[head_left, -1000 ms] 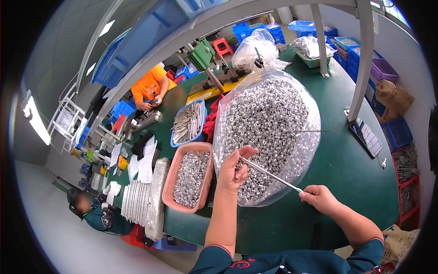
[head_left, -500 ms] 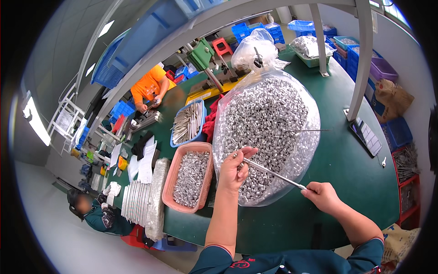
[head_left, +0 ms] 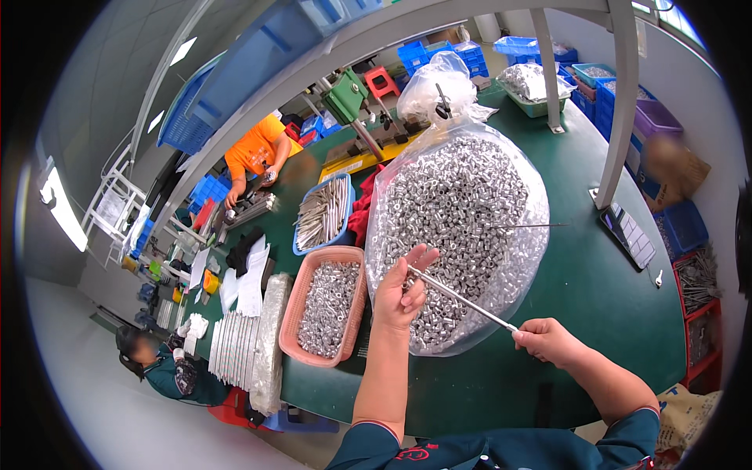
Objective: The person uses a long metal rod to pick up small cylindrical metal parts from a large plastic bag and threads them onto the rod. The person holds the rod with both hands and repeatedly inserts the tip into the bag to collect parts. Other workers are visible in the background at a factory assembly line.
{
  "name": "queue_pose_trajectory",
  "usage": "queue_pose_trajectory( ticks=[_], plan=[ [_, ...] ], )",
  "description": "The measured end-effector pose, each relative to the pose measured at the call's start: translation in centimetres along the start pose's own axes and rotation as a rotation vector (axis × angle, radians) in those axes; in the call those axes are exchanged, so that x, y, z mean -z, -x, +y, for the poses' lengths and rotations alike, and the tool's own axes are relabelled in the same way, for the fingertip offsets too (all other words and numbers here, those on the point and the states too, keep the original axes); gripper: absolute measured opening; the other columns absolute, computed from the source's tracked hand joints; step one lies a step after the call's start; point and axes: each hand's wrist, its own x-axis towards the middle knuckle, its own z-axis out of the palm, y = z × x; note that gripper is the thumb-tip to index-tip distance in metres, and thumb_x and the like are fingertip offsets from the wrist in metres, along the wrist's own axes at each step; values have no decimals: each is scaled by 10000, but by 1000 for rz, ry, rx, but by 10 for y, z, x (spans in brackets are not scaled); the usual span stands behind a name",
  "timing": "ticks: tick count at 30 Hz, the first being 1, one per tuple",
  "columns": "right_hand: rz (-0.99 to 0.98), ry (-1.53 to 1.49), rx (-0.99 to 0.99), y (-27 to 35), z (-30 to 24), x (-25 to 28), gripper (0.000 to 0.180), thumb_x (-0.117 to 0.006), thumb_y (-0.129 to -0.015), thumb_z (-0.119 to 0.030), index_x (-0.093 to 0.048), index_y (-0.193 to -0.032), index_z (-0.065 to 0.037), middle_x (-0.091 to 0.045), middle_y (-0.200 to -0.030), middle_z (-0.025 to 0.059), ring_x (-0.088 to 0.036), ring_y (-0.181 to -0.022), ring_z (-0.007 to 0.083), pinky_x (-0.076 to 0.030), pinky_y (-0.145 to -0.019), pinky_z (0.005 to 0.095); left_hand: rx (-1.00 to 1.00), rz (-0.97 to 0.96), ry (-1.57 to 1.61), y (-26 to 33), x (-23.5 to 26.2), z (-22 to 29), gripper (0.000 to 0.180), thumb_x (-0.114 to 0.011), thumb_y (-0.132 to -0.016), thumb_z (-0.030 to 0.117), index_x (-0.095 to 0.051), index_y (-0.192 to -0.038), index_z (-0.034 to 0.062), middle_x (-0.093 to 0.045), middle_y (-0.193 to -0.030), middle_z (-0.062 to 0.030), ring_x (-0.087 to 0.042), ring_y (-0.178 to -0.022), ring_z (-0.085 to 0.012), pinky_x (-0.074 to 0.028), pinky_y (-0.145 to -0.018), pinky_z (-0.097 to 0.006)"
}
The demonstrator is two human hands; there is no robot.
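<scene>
1. a thin metal rod (head_left: 460, 297) lies slanted above the bench, its long axis running from upper left, at the left hand, down to lower right, at the right hand.
2. the right hand (head_left: 546, 341) holds the rod's lower end, its fingers closed around it in a pinch.
3. the left hand (head_left: 401, 291) is at the rod's upper tip, its fingers loosely curled with the thumb up; whether they pinch one of the small pieces there cannot be told.
4. the tip sits over a big clear bag of small silver metal sleeves (head_left: 462, 204), so the left hand is the nearer one to the pile.
5. just left of that hand stands a pink tray (head_left: 291, 313) with more sleeves, and beyond it a blue tray of rods (head_left: 323, 213).
6. all rest on the green bench (head_left: 595, 282).
</scene>
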Motion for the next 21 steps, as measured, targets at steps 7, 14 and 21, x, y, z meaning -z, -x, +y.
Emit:
queue_pose_trajectory(
  ticks=[7, 14, 21],
  plan=[
    [390, 544, 319, 2, 1, -4, 246, -638, -892, -283, -659, -836, -45, -507, -579, 28, -484, -547, 93, -410, -517, 292, 173, -126, 163, -1, 25, 6, 353, -407, -1004, 228, -579, -1132, -53, -536, -1281, -259, -337, -370, -39, -286, -338, -179],
    [216, 260, 208, -1, 7, -6, 276, -613, -914, -272, -631, -804, -19, -482, -565, -8, -430, -487, 95, -352, -460, 282, 183, -238, 376, -4, 24, -2, 370, -386, -1013, 246, -592, -1115, -44, -549, -1275, -243, -315, -357, -53, -290, -345, -195],
    [-282, -365, -152, -4, 6, 8, 287, -582, -940, -277, -599, -825, -15, -386, -556, -60, -292, -466, 30, -210, -421, 217, 158, -324, 351, -2, 22, -2, 381, -380, -1014, 256, -588, -1151, -32, -559, -1279, -222, -332, -356, -61, -301, -346, -206]
  ],
)
